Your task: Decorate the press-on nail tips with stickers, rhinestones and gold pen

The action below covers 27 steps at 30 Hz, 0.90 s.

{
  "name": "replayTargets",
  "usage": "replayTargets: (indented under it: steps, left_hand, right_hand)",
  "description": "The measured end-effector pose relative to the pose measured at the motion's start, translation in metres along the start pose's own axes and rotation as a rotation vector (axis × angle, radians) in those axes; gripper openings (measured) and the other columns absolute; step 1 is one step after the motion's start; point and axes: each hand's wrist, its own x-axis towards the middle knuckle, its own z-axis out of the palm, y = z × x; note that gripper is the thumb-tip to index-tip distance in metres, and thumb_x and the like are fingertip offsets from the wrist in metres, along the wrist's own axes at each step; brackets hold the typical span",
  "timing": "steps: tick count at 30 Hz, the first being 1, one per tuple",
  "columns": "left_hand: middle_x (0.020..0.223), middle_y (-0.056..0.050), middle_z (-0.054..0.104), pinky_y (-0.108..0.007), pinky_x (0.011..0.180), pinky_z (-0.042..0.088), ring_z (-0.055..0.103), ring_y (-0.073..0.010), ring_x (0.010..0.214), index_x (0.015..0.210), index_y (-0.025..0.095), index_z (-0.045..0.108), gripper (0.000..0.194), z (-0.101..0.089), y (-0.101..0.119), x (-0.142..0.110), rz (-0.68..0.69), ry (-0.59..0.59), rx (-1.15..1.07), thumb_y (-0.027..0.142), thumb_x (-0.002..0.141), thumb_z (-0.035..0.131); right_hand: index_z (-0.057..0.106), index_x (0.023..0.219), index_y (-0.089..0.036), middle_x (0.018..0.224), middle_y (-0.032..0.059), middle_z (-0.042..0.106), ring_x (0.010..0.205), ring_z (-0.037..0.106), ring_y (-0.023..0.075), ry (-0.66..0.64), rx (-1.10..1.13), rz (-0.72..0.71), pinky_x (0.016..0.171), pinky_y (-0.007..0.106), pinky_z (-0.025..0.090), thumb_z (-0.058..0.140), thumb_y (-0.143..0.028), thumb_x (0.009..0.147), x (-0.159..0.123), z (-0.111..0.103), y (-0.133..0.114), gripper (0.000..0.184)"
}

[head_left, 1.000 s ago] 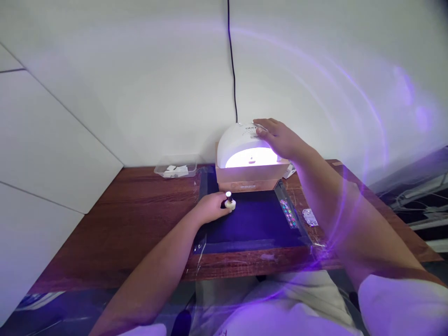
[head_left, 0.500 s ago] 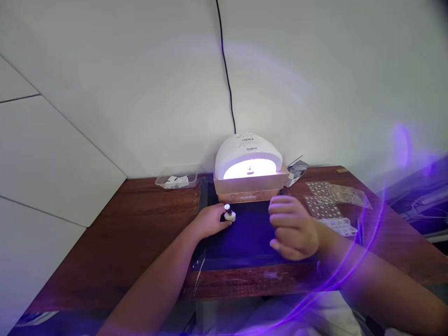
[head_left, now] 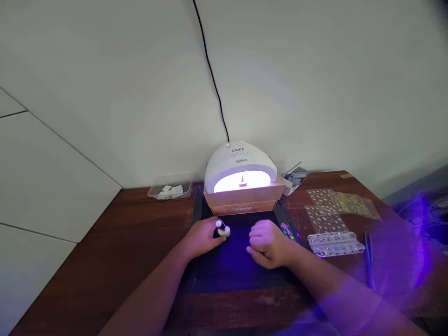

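Observation:
My left hand (head_left: 202,237) rests on a dark blue mat (head_left: 241,263) with its fingers closed around a small white stand (head_left: 222,229) that carries a rounded tip. My right hand (head_left: 268,243) lies on the mat just right of it, fingers curled into a loose fist with nothing visible inside. Behind both hands a white dome nail lamp (head_left: 240,168) glows purple-white on a cardboard box (head_left: 244,201); a small item stands inside its opening.
A black cable (head_left: 210,70) climbs the wall behind the lamp. A clear tray (head_left: 170,190) of white bits sits at the back left of the wooden table (head_left: 115,242). Sticker sheets (head_left: 341,203), a clear compartment case (head_left: 335,243) and thin tools (head_left: 368,259) lie to the right.
My right hand left the top of the lamp and came down onto the mat beside my left hand. The view tilted down and left. My left hand kept its grip.

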Motion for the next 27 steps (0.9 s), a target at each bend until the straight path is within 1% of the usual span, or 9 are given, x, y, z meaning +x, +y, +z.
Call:
replayTargets:
  steps: [2, 3, 7, 9, 12, 17, 22, 27]
  left_hand:
    - [0.101, -0.001, 0.072, -0.027, 0.080, 0.049, 0.068, -0.0196, 0.091, 0.098, 0.022, 0.066, 0.022, 0.000, 0.001, 0.000, -0.004, -0.003, -0.007, 0.037, 0.082, 0.065]
    - [0.100, -0.001, 0.072, -0.027, 0.079, 0.048, 0.068, -0.0195, 0.091, 0.098, 0.022, 0.066, 0.021, 0.000, 0.002, -0.001, -0.006, -0.002, -0.012, 0.037, 0.082, 0.065]
    - [0.100, -0.001, 0.072, -0.027, 0.076, 0.047, 0.068, -0.0199, 0.090, 0.098, 0.022, 0.066, 0.022, 0.000, 0.001, 0.000, -0.021, 0.010, -0.032, 0.038, 0.082, 0.066]
    - [0.101, -0.001, 0.072, -0.028, 0.076, 0.046, 0.068, -0.0201, 0.089, 0.098, 0.022, 0.066, 0.022, 0.000, 0.000, 0.000, -0.022, 0.004, -0.034, 0.037, 0.082, 0.066]
    - [0.102, -0.002, 0.071, -0.029, 0.076, 0.046, 0.067, -0.0204, 0.090, 0.099, 0.022, 0.066, 0.022, 0.000, -0.001, 0.000, -0.014, -0.009, -0.035, 0.037, 0.083, 0.065]
    - [0.103, -0.002, 0.071, -0.029, 0.078, 0.048, 0.068, -0.0207, 0.091, 0.102, 0.022, 0.066, 0.022, 0.001, -0.002, 0.000, -0.008, 0.007, -0.064, 0.036, 0.085, 0.065]
    - [0.100, -0.002, 0.072, -0.028, 0.076, 0.048, 0.068, -0.0200, 0.090, 0.099, 0.022, 0.066, 0.019, 0.001, -0.001, 0.000, 0.004, 0.014, -0.103, 0.033, 0.084, 0.065]
    - [0.101, -0.002, 0.072, -0.028, 0.076, 0.048, 0.068, -0.0192, 0.089, 0.100, 0.021, 0.066, 0.018, 0.000, -0.001, 0.000, 0.024, 0.020, -0.093, 0.029, 0.084, 0.065]
  right_hand:
    - [0.036, 0.054, -0.021, 0.049, -0.0031, 0.044, 0.047, 0.031, 0.0114, -0.078, 0.017, 0.030, 0.054, 0.031, 0.020, 0.047, -0.024, 0.086, -0.003, 0.005, 0.000, 0.035]
    - [0.039, 0.053, -0.020, 0.049, -0.0024, 0.047, 0.047, 0.033, 0.0110, -0.141, 0.018, 0.050, 0.054, 0.031, 0.020, 0.047, -0.025, 0.086, -0.003, 0.006, -0.001, 0.034]
    - [0.055, 0.058, -0.018, 0.058, 0.0017, 0.063, 0.051, 0.045, 0.0103, -0.534, -0.015, 0.209, 0.057, 0.032, 0.020, 0.052, -0.027, 0.086, 0.003, -0.001, -0.005, 0.029]
    - [0.061, 0.064, -0.018, 0.064, 0.0029, 0.068, 0.054, 0.049, 0.0107, -0.633, -0.020, 0.275, 0.057, 0.032, 0.019, 0.054, -0.027, 0.086, 0.007, -0.006, -0.007, 0.025]
    - [0.067, 0.070, -0.019, 0.069, 0.0037, 0.073, 0.056, 0.054, 0.0116, -0.686, -0.019, 0.322, 0.056, 0.032, 0.017, 0.055, -0.028, 0.087, 0.010, -0.010, -0.010, 0.023]
    - [0.071, 0.076, -0.019, 0.075, 0.0060, 0.076, 0.062, 0.061, 0.0137, -0.766, -0.022, 0.363, 0.057, 0.032, 0.018, 0.053, -0.030, 0.088, 0.012, -0.014, -0.012, 0.025]
    - [0.072, 0.078, -0.019, 0.079, 0.0065, 0.077, 0.066, 0.064, 0.0155, -0.805, -0.023, 0.377, 0.058, 0.033, 0.019, 0.051, -0.030, 0.089, 0.015, -0.017, -0.014, 0.026]
    - [0.074, 0.081, -0.020, 0.081, 0.0070, 0.078, 0.069, 0.067, 0.0171, -0.829, -0.024, 0.383, 0.058, 0.033, 0.021, 0.050, -0.030, 0.089, 0.016, -0.016, -0.014, 0.027]
